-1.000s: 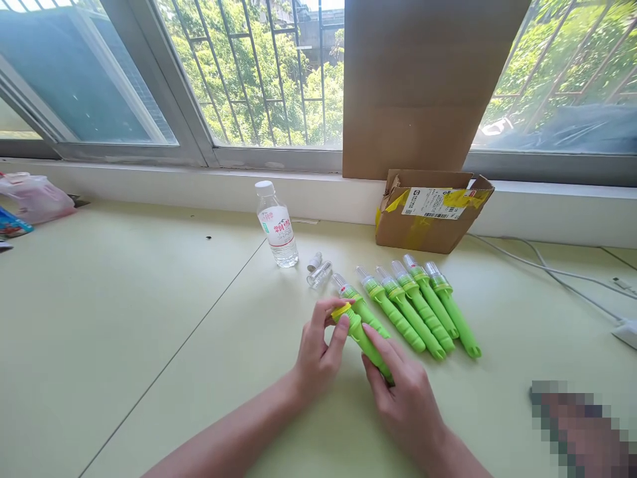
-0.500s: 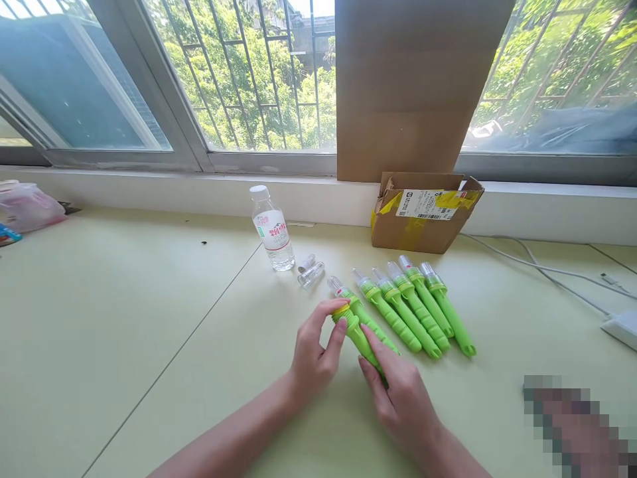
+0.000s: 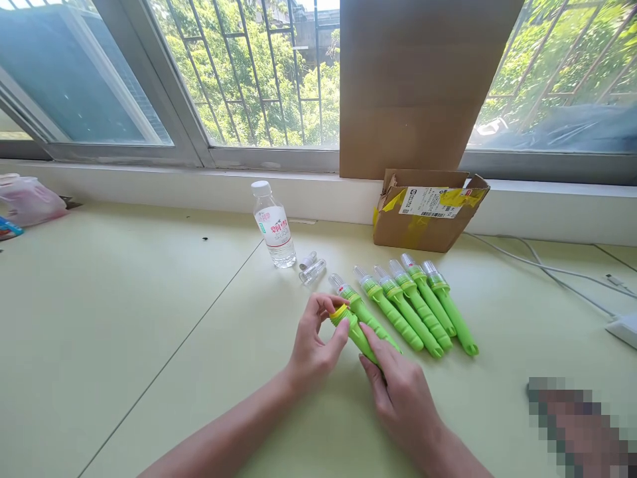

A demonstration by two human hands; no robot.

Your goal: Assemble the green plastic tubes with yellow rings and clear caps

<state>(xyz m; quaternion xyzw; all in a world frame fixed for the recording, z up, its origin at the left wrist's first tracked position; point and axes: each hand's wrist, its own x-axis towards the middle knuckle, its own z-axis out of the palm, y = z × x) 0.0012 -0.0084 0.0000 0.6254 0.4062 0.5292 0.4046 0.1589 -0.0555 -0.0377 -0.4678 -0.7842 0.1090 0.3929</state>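
A green ribbed tube (image 3: 361, 338) with a yellow ring at its upper end is held between both hands, tilted up to the left. My left hand (image 3: 318, 338) pinches its yellow-ringed end with thumb and fingers. Lower down, my right hand (image 3: 398, 385) is wrapped round the tube's body. Just behind it lies a similar green tube with a clear cap (image 3: 368, 312). Several more capped green tubes (image 3: 398, 322) lie side by side to the right. Two small clear caps (image 3: 312, 272) rest on the table behind my left hand.
On the table (image 3: 149, 299) a water bottle (image 3: 276, 232) stands behind the clear caps. An open cardboard box (image 3: 415, 229) is by the wall. White cables (image 3: 542, 265) run at the right, and a pink plastic bag (image 3: 32, 202) lies far left. A pixelated patch covers the lower right.
The fingers of my left hand have shifted slightly at the yellow ring. My right hand keeps its hold on the tube. The whole view has moved a little.
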